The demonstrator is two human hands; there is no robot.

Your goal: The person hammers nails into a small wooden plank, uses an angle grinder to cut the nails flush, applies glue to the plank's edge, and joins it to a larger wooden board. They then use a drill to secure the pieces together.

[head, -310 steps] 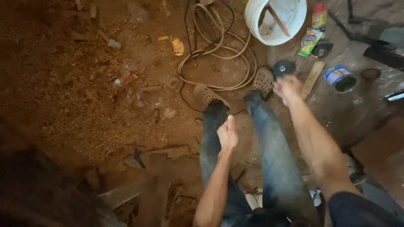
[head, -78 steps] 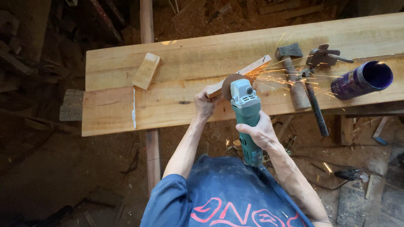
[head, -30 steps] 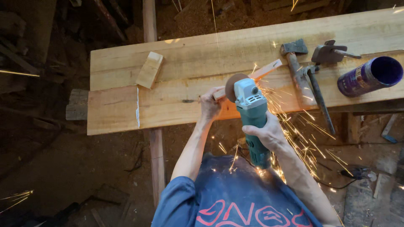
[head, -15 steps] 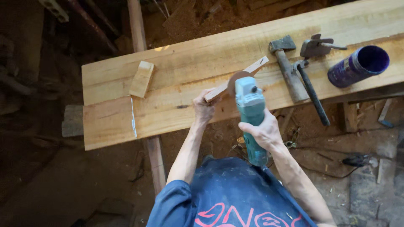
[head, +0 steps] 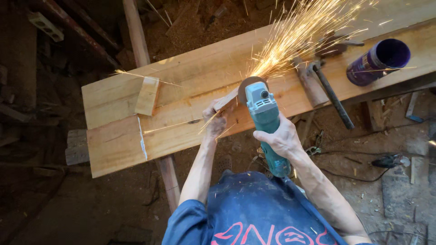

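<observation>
My right hand (head: 282,137) grips the body of a teal angle grinder (head: 265,121), its disc (head: 251,83) pressed against a thin flat piece (head: 225,99) lying on the wooden planks (head: 181,127). My left hand (head: 214,121) holds that piece down at its near end. A bright fan of sparks (head: 299,34) shoots up and to the right from the disc, with a few streaks flying left.
A small wood block (head: 147,95) lies on the planks at the left. A hammer (head: 327,88) and a purple open can (head: 379,61) rest on the right part. A black cable (head: 363,163) runs over the dirt floor below right; a post (head: 136,31) stands behind.
Half a second ago the disc threw no sparks; now a big spray flies up and right. Both hands keep their hold, and the grinder sits slightly further left on the piece.
</observation>
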